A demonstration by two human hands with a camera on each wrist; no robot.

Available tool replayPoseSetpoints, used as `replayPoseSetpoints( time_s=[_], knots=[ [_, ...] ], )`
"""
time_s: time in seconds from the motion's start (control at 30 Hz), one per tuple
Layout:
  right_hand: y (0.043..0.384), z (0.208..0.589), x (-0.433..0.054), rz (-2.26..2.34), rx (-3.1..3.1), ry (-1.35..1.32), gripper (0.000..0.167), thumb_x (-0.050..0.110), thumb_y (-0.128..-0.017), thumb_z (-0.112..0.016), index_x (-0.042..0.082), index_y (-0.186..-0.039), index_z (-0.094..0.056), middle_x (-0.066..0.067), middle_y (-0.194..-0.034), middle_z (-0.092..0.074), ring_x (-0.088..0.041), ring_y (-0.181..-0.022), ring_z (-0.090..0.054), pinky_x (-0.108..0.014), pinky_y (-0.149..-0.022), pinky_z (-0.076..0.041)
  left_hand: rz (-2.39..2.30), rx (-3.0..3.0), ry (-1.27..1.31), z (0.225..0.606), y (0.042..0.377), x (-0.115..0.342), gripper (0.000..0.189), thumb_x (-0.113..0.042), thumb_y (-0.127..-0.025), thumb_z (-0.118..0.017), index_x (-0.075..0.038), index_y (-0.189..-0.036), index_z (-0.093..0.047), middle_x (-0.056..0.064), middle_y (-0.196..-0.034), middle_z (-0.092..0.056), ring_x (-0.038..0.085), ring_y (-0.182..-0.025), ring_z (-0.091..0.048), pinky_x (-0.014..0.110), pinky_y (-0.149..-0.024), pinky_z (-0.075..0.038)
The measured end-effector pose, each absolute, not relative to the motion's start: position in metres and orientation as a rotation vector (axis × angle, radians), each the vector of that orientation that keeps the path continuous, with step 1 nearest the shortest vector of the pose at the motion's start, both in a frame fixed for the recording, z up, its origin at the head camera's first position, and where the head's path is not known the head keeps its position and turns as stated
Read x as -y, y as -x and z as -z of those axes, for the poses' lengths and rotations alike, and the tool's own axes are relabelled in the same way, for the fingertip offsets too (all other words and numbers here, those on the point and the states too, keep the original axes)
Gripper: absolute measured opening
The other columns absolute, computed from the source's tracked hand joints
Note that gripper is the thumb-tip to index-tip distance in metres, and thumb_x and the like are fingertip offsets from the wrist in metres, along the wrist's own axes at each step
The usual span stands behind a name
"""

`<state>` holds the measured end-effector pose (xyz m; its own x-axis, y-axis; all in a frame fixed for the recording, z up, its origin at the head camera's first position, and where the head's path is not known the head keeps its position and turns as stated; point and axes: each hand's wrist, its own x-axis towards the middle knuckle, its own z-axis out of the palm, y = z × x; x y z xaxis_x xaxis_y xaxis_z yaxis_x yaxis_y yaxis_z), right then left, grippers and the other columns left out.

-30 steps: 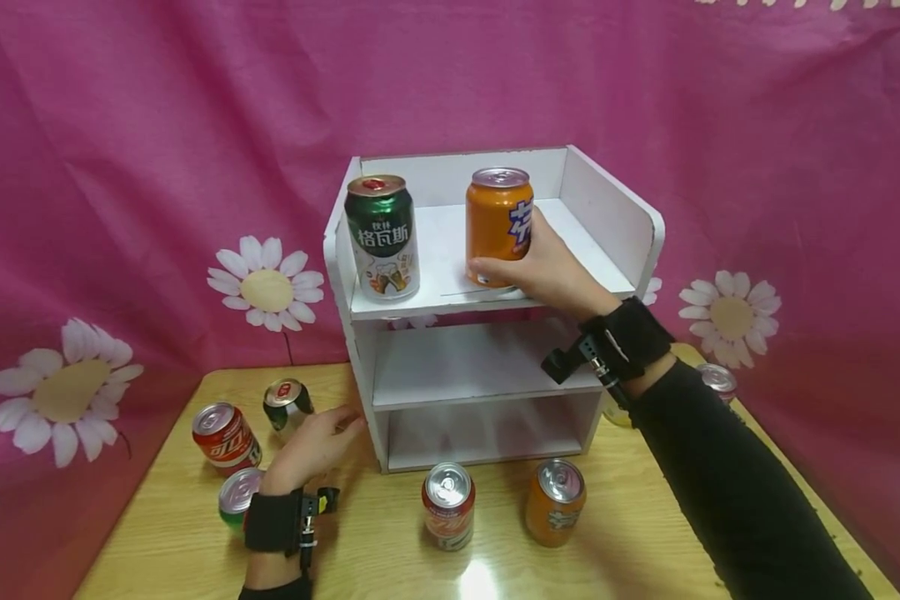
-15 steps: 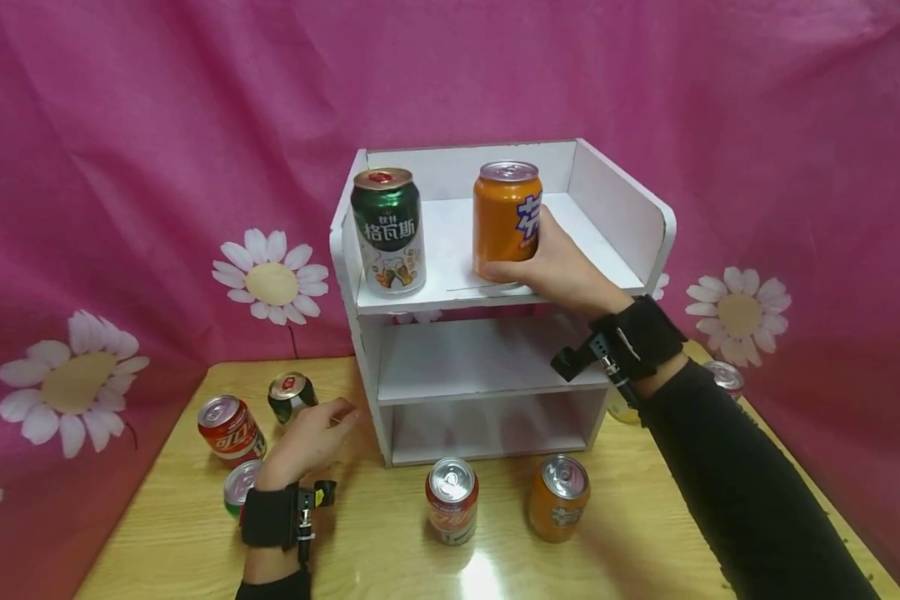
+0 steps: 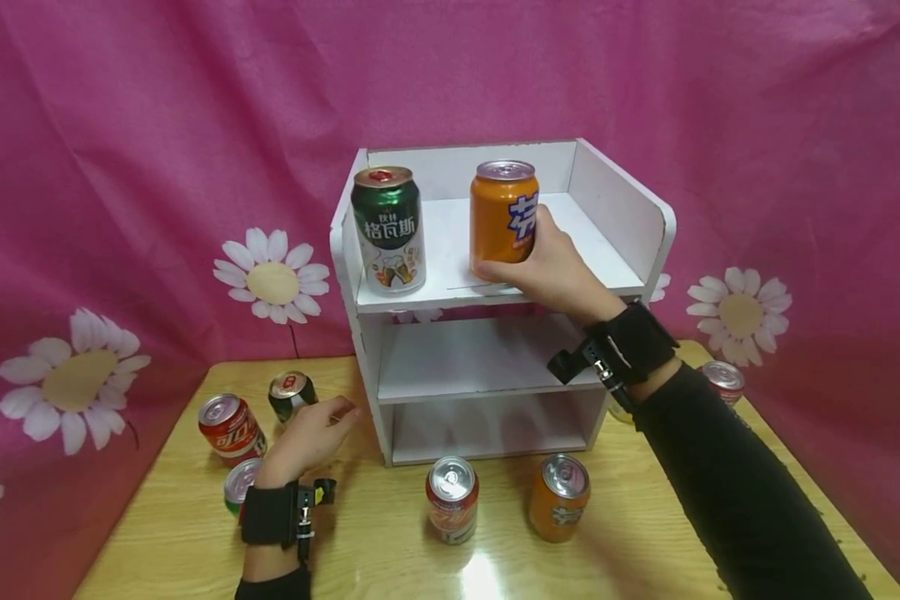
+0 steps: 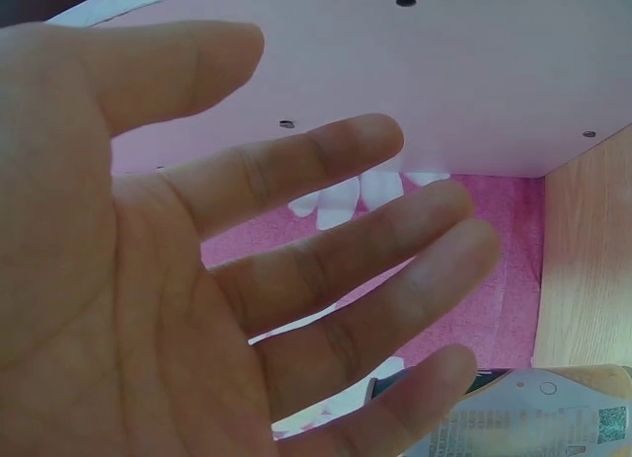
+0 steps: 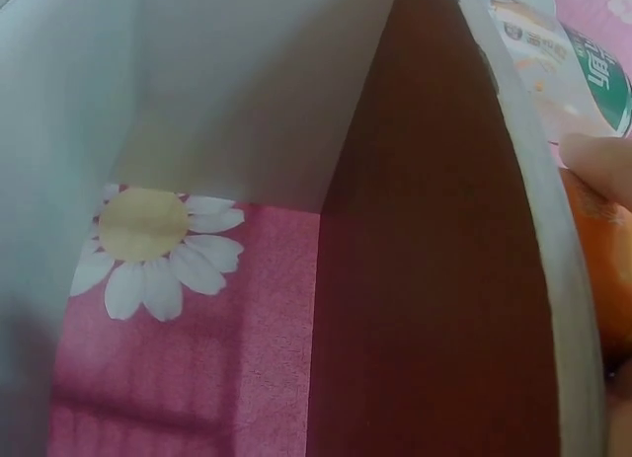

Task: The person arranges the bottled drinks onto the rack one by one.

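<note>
My right hand (image 3: 558, 262) grips an orange soda can (image 3: 498, 221) from its right side, low on the can, near the front of the white shelf unit's top board (image 3: 446, 242). To its left on that board stands a taller green-and-white can (image 3: 387, 237), upright. In the right wrist view only a fingertip and a strip of the orange can (image 5: 604, 269) show at the right edge. My left hand (image 3: 307, 442) hovers low beside the shelf's left side, fingers loosely spread, holding nothing. A dark green can (image 3: 288, 393) stands just behind it.
On the wooden table (image 3: 375, 542), a red can (image 3: 231, 429) and a green can (image 3: 238, 483) stand left of the shelf unit. A red-and-silver can (image 3: 452, 500) and another orange can (image 3: 559, 500) stand in front; a red can (image 3: 722, 382) stands right.
The orange can in my right hand has turned slightly, its label now facing more to the front. The head view has shifted a little. My left hand stays by the shelf's side.
</note>
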<state>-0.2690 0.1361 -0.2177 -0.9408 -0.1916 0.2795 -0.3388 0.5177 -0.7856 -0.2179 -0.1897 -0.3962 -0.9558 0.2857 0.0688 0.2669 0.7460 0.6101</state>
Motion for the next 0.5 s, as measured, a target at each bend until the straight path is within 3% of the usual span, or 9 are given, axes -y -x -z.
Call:
replayPoseSetpoints(
  time_s=[0.5],
  knots=[
    [0.2662,0.2179,-0.1312,-1.315,2.592,-0.419,0.085,0.046,-0.074,-0.077,0.010,-0.133,-0.028,-0.007,-0.122,-0.050,-0.020,-0.110,-0.050,-0.039,-0.097,-0.039,-1.017,-2.898,-0.429,0.3944,0.2172,0.1910,0.033,-0.028,-0.100,-0.048,-0.003,-0.116,-0.062,0.009,-0.107,-0.065,0.022,-0.094,-0.061,0.043,-0.079,-0.048]
  ],
)
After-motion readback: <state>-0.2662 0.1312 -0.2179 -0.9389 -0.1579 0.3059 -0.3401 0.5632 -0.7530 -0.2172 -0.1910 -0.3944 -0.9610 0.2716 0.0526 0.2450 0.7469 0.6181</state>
